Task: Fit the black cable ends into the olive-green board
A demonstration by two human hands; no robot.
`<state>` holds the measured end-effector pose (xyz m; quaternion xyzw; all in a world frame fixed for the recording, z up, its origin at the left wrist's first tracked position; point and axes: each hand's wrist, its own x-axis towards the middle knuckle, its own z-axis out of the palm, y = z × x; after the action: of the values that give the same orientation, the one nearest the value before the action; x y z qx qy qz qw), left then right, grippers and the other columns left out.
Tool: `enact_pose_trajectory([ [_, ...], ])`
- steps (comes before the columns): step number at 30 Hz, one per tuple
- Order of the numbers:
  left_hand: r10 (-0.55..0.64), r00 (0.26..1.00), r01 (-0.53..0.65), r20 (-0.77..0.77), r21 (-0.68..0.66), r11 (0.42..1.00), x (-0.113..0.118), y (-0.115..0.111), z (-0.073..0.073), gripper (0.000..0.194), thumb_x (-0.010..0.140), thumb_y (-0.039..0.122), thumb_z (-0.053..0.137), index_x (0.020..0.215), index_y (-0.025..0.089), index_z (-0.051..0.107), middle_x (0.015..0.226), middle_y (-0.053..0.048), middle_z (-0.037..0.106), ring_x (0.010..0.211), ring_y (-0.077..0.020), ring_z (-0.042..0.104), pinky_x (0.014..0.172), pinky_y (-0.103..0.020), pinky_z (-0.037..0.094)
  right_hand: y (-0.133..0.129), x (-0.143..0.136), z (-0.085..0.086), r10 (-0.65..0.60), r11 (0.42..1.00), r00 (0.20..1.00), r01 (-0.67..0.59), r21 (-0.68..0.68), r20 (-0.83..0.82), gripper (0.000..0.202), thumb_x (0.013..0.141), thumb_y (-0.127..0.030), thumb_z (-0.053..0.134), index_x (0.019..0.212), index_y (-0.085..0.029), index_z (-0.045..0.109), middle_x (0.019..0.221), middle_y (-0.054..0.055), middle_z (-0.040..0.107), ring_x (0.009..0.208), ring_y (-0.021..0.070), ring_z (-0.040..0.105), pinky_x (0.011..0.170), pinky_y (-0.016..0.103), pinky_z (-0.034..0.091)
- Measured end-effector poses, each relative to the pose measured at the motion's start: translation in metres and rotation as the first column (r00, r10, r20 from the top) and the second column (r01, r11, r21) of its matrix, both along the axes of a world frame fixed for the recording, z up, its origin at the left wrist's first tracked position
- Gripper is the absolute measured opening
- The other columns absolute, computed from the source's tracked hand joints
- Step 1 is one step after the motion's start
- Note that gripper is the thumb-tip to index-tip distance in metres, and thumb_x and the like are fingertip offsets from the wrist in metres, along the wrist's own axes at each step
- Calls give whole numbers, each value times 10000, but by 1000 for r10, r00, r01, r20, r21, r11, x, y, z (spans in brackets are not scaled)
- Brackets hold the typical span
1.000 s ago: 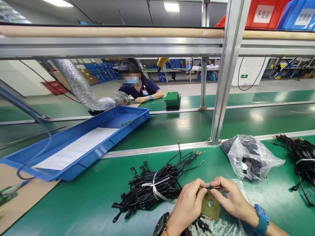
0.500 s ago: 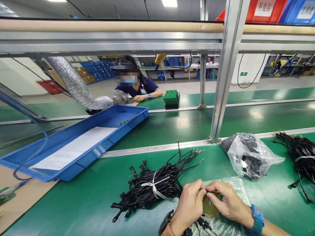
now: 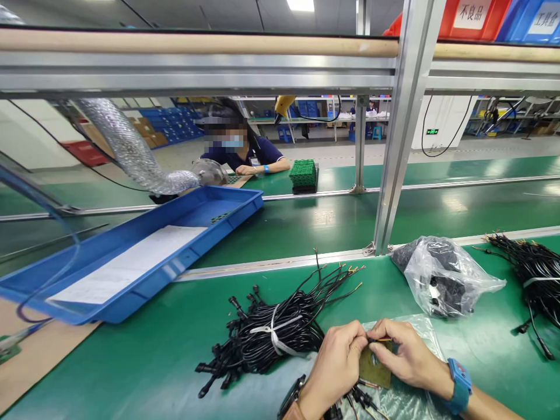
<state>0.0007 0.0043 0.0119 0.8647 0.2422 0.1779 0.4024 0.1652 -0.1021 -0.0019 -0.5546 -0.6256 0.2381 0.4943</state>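
Observation:
My left hand (image 3: 335, 364) and my right hand (image 3: 405, 353) meet at the bottom centre, fingertips pinched together on a thin black wire (image 3: 375, 339) with a yellow end. Under the fingers sits a small olive-green circuit board (image 3: 373, 367), held between both hands. A tied bundle of black cables (image 3: 273, 335) lies just left of my left hand. Loose cable ends (image 3: 361, 399) and a clear plastic sheet (image 3: 415, 396) lie beneath my wrists.
A tilted blue tray (image 3: 144, 256) with white paper stands at left. A clear bag of black parts (image 3: 441, 277) lies at right, another cable bundle (image 3: 536, 277) at far right. An aluminium post (image 3: 391, 157) rises ahead. A seated person (image 3: 242, 151) works across the belt by a green stack (image 3: 303, 174).
My hands dropped slightly and drew closer over the board; the board now lies lower and more hidden by my fingers. The view shifted a little downward.

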Motion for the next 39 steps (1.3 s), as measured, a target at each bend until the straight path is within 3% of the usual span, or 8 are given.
enact_pose_trajectory([
  [8,-17,999,17,-50,4,1000,0,0,-4,265,956,234,411,693,206,392,643,19,468,637,-153,457,633,-282,284,0,-5,0,17,1000,1000,-17,4,2,101,963,-203,569,960,-197,670,858,16,711,737,160,653,696,253,452],
  [15,-57,995,59,-84,29,998,-9,4,12,177,973,245,426,836,211,533,837,-22,645,805,-193,582,746,-286,365,-1,0,5,-16,1000,1000,16,7,22,79,938,-190,590,970,-191,663,857,14,718,738,160,665,698,244,471],
  [20,-61,997,63,-43,61,996,-6,3,12,251,957,215,426,711,204,472,650,14,531,633,-154,488,635,-271,307,-2,-1,5,-14,1000,999,14,-1,38,73,936,-219,582,944,-193,650,833,19,706,724,169,658,680,253,474],
  [28,-43,998,47,-54,83,995,-5,1,1,266,924,172,429,664,199,379,615,23,448,599,-138,404,602,-276,258,-1,-5,-3,22,1000,1000,-22,-6,-9,113,930,-206,593,955,-193,702,843,22,730,709,162,670,657,241,476],
  [35,-54,996,57,-71,38,998,-7,4,9,269,958,203,462,691,195,496,641,18,559,623,-143,490,660,-276,322,-1,-4,1,14,1000,1000,-13,-10,23,136,935,-205,581,1009,-182,693,872,40,731,743,171,677,689,250,509],
  [39,-49,995,53,-92,47,997,-10,4,18,261,973,183,467,737,196,577,693,3,636,675,-160,566,690,-281,368,-5,2,14,57,998,996,-55,-22,65,176,940,-247,606,1091,-179,664,939,57,737,794,188,684,728,267,529],
])
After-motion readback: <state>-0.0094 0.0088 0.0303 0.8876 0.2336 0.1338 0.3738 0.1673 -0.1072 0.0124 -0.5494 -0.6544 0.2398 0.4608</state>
